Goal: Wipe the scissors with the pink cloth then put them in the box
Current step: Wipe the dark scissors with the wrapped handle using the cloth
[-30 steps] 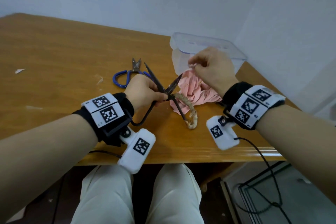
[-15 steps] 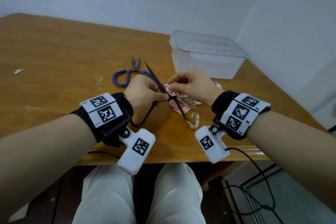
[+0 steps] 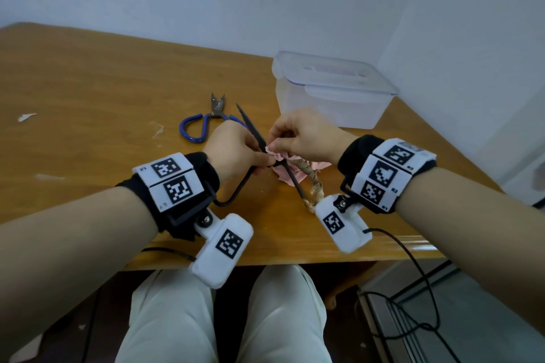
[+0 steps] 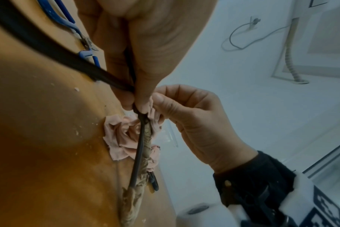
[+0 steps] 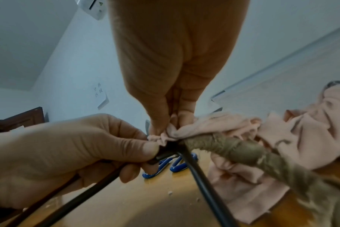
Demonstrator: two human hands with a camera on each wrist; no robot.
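Black iron scissors (image 3: 250, 138), old pattern with large bow handles, one handle wrapped in frayed tan cloth strip, are held open above the near edge of the brown wooden table (image 3: 88, 91), towards its right corner. The left hand (image 3: 233, 153) grips them at the pivot, thumb and fingers curled round the metal. The right hand (image 3: 306, 138) pinches a fold of the crumpled pink cloth (image 3: 290, 175) against the blade beside the pivot; the rest of the cloth lies on the table beneath.

Handling, as judged: the scissors are rigid and fairly heavy for their size, with sharp points and bare edges. Hold at the pivot or the handles, never the blade. The wrapped handle offers the surer purchase; bare iron may slip. The cloth is light and limp and must be bunched to bear on the blade.

The clear plastic box (image 3: 330, 103) with a blue-edged lid stands shut near the far right edge. Blue-handled shears (image 3: 203, 124) lie behind the left hand.

Writing: wrist bands carry square coded markers with small characters too fine to read. The wall notice in the right wrist view is illegible.
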